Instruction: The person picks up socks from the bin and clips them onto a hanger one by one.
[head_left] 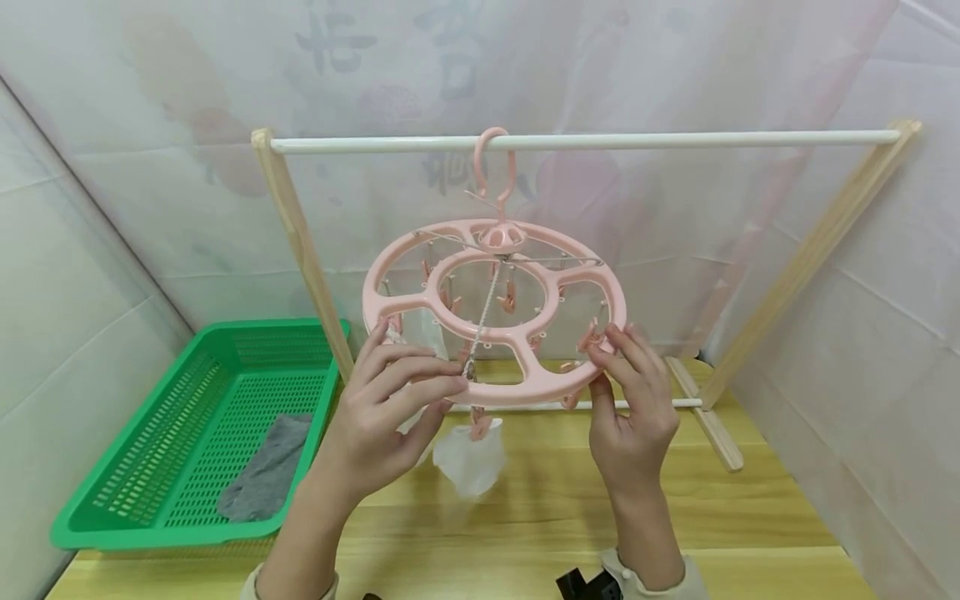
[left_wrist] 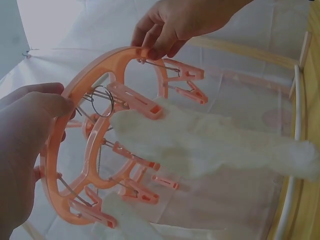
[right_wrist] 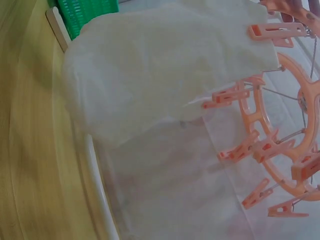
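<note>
Both-handed, the left hand (head_left: 390,408) and right hand (head_left: 630,400) pinch the pink peg hanger's (head_left: 495,308) rim with curled fingers. White socks (head_left: 471,458) hang clipped below.

The pale wooden tabletop (head_left: 750,517) carries a green perforated plastic basket (head_left: 112,500) at its left edge and, farther back, a light wooden drying rack with a white rail (head_left: 585,141), feet resting on the boards.

A green plastic basket (head_left: 150,467) sits at the left end of a light wooden counter (head_left: 750,517), with a grey sock (head_left: 266,475) lying flat inside it. A wooden drying rack (head_left: 300,242) with a white top rail (head_left: 675,139) stands across the counter. Pale translucent sheeting (head_left: 825,75) covers the walls behind and beside it.
</note>
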